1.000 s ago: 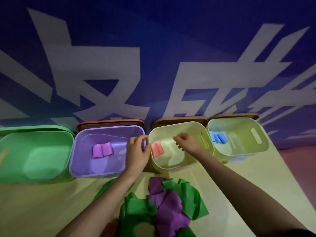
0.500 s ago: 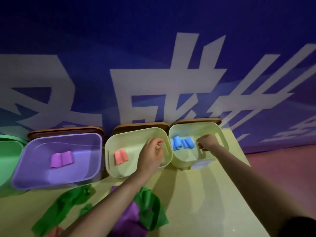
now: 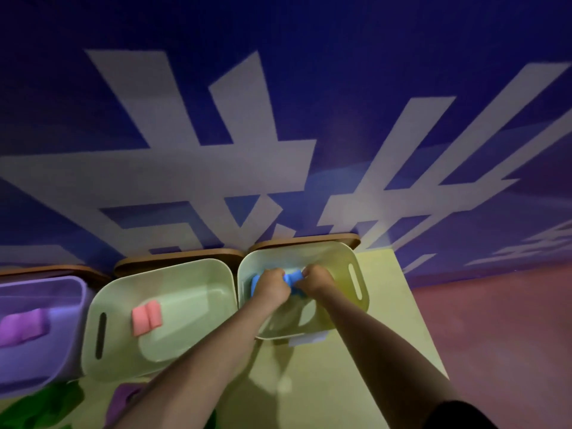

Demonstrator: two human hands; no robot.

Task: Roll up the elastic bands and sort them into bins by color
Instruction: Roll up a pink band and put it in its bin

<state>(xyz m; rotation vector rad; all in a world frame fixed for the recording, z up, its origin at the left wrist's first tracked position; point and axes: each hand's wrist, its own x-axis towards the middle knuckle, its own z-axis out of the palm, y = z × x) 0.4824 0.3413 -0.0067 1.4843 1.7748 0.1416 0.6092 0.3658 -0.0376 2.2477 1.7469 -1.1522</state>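
Reaching into the rightmost pale bin (image 3: 356, 261), I have both hands down among the blue rolled bands (image 3: 290, 278). My left hand (image 3: 272, 286) has its fingers curled onto the blue rolls at their left side, and my right hand (image 3: 312, 281) has its fingers curled onto them from the right, so each grip is pinching the blue bands; the picture is blurred, so I cannot tell how many rolls each hand holds. A strip of blue shows between the two hands and another sliver just left of my left hand, against the bin's left wall.

Left of my left hand stands the middle pale bin (image 3: 102, 305), touching the rightmost one at the rim; two pink rolled bands (image 3: 145, 317) lie side by side on its floor, well apart from either hand. Farther left again is the purple bin (image 3: 77, 286), with purple rolled bands (image 3: 23, 326) inside, partly cut by the frame edge.

Below my left forearm, nearer to me than the hands, loose green bands (image 3: 40, 407) and a loose purple band (image 3: 122, 400) lie unrolled on the yellowish tabletop (image 3: 380, 351). Brown lids (image 3: 303, 241) stand behind the bins, against a blue wall (image 3: 340, 72) with large pale lettering
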